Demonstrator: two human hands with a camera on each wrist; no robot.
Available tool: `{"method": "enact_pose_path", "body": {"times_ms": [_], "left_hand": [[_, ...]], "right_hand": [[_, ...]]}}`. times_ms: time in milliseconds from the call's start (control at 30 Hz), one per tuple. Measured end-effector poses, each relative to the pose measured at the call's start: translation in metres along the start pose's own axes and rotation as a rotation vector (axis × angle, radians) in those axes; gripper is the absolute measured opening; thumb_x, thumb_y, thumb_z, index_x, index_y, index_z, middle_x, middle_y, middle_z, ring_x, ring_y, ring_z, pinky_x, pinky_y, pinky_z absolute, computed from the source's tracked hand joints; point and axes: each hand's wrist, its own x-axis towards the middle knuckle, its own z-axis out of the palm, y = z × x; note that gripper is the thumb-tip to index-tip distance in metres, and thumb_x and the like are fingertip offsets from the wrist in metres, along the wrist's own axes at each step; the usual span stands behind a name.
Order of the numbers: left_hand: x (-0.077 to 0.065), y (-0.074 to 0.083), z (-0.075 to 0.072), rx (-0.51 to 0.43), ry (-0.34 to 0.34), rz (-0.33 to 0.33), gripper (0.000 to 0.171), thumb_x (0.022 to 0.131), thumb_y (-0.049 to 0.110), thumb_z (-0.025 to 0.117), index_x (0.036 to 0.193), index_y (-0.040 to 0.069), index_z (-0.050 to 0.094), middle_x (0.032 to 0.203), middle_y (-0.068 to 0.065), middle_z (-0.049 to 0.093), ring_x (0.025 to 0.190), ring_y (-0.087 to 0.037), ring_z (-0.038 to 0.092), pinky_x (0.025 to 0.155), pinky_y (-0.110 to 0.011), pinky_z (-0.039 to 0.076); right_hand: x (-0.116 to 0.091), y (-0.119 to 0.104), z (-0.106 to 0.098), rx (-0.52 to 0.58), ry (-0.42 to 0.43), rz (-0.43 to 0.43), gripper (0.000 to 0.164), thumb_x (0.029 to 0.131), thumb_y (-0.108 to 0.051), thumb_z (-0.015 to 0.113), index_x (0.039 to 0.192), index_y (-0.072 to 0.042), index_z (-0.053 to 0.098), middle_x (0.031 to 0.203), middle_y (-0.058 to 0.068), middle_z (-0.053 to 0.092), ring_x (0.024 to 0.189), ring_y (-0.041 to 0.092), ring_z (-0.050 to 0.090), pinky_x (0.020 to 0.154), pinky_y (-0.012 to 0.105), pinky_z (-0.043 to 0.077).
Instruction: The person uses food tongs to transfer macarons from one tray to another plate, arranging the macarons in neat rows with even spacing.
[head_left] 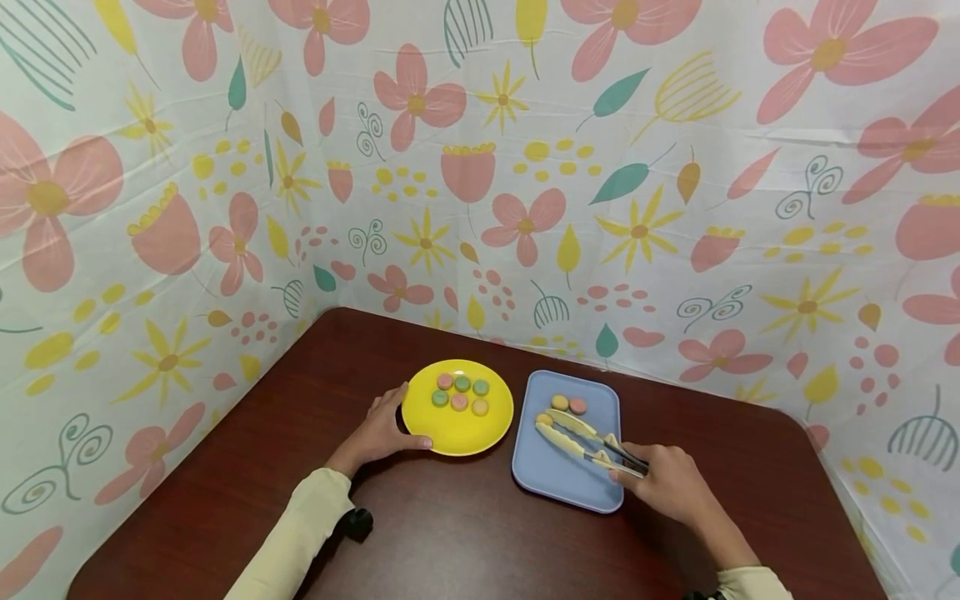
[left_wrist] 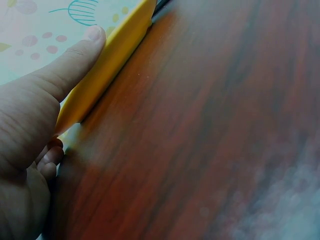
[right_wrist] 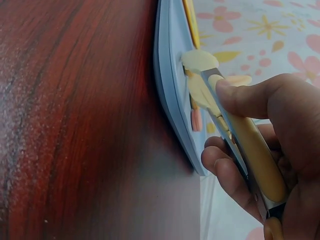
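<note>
1. A person's left hand [head_left: 385, 429] and right hand [head_left: 667, 482] work over a dark reddish-brown wooden table [head_left: 435, 533].
2. On the left sits a round, bright yellow plate [head_left: 457, 435]. The left hand holds its near-left rim, the thumb and fingers spread wide around the edge.
3. Six small round macarons lie on the plate in two rows. Farther row: one pink [head_left: 445, 382], two green. Nearer row: one green [head_left: 440, 398], one pink, one pale yellow [head_left: 480, 407].
4. Just right of the plate, apart from it, is a rectangular blue tray [head_left: 543, 477] with rounded corners, bearing three macarons: a yellow one [head_left: 560, 403] beside a pink one [head_left: 577, 406], and another yellow one [head_left: 544, 419] nearer the plate.
5. The right hand's thumb and fingers grip metal tongs with cream, scalloped tips [head_left: 561, 439]. That third macaron is between the tips, over the tray; whether it is firmly pinched or lifted, I cannot tell.
6. With six pieces on the plate and three at the tray, the work seems well under way but unfinished: the piece at the tongs is not yet moved clear of the tray.
</note>
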Motion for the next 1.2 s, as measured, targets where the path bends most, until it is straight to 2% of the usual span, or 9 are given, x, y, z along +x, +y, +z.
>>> {"method": "enact_pose_path", "body": {"times_ms": [267,533,767,1067,1200], "left_hand": [[0.000,0.000,0.000,0.007,-0.001,-0.006,0.129,0.073,0.059,0.087,0.164,0.005,0.014,0.168,-0.017,0.019,0.155,-0.039,0.012,0.123,-0.062,0.004],[-0.001,0.000,-0.001,-0.005,-0.001,-0.029,0.128,0.072,0.058,0.088,0.165,0.007,0.015,0.169,-0.016,0.018,0.155,-0.043,0.008,0.120,-0.067,0.011],[-0.001,0.001,0.000,0.007,0.003,-0.009,0.128,0.073,0.058,0.087,0.164,0.004,0.016,0.168,-0.018,0.019,0.155,-0.041,0.013,0.122,-0.064,0.005],[-0.001,0.002,0.000,-0.002,0.001,-0.033,0.128,0.073,0.060,0.087,0.165,0.007,0.015,0.168,-0.017,0.019,0.154,-0.044,0.009,0.119,-0.068,0.014],[-0.001,0.003,0.000,-0.007,-0.004,-0.023,0.127,0.073,0.058,0.087,0.164,0.006,0.015,0.168,-0.018,0.019,0.154,-0.044,0.010,0.120,-0.068,0.012]], "right_hand": [[-0.001,-0.001,0.001,0.004,-0.003,0.003,0.061,0.083,-0.041,0.085,0.126,0.001,0.072,0.102,0.010,0.076,0.068,0.014,0.050,0.058,0.030,0.037],[0.000,-0.001,0.002,0.015,0.011,-0.005,0.061,0.083,-0.040,0.085,0.127,0.000,0.072,0.100,0.008,0.076,0.066,0.014,0.049,0.056,0.029,0.036],[0.003,-0.002,-0.003,0.018,0.040,-0.035,0.057,0.085,-0.038,0.083,0.127,-0.001,0.072,0.086,0.001,0.072,0.062,0.013,0.047,0.054,0.027,0.036],[0.008,-0.011,-0.019,-0.012,0.083,-0.052,0.055,0.086,-0.038,0.082,0.127,-0.003,0.073,0.063,-0.007,0.057,0.057,0.013,0.044,0.052,0.027,0.035],[0.010,-0.016,-0.024,-0.021,0.104,-0.072,0.054,0.086,-0.036,0.083,0.126,-0.001,0.072,0.062,-0.008,0.055,0.057,0.013,0.043,0.052,0.027,0.035]]}}
